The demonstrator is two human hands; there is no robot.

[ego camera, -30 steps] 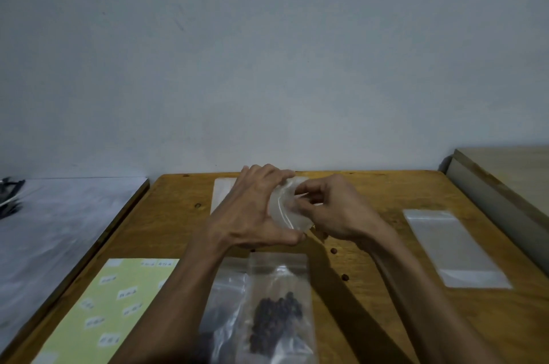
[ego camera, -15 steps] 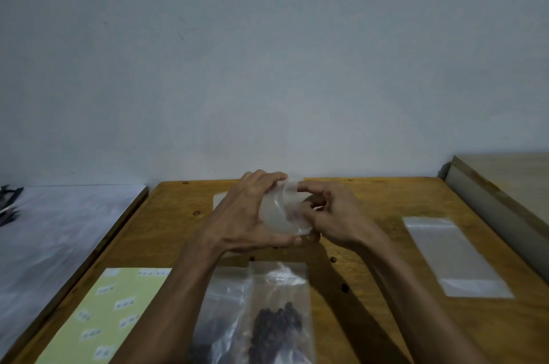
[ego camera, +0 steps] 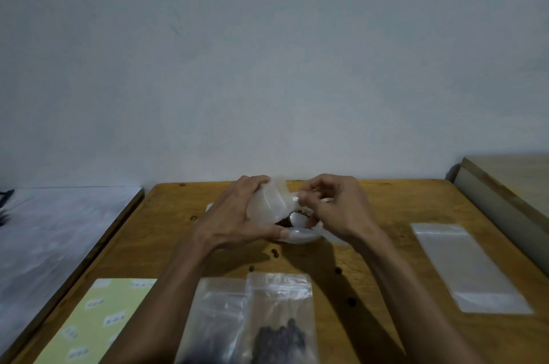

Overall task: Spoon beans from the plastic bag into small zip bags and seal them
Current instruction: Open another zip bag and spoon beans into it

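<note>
Two hands work together above the middle of the wooden table (ego camera: 386, 209), toward its far edge, and the main risk here is spillage: several loose beans (ego camera: 275, 252) already lie on the bare wood just in front of the hands, and any tilt of the plastic bag (ego camera: 269, 204) or a slip of the thin film would likely send more rolling toward the near edge. The film is clear and limp, so a grip taken on one layer only could let the mouth collapse; the dim light also makes the mouth hard to judge. The left hand (ego camera: 237, 215) is curled round the plastic bag, thumb below and fingers over the top, holding it raised and tipped toward the right. The right hand (ego camera: 335, 209) has its fingers bent together and pinches the film at the bag's mouth; a pale, rounded shape just under it may be a spoon bowl, but that cannot be told for certain. Dark beans show at the low end of the bag between the two hands. At the near edge lie two small zip bags (ego camera: 279, 319), partly overlapped, each with dark beans inside. An empty clear bag (ego camera: 469, 268) lies flat near the right edge, and a yellow label sheet (ego camera: 98, 322) sits at the near-left corner.
</note>
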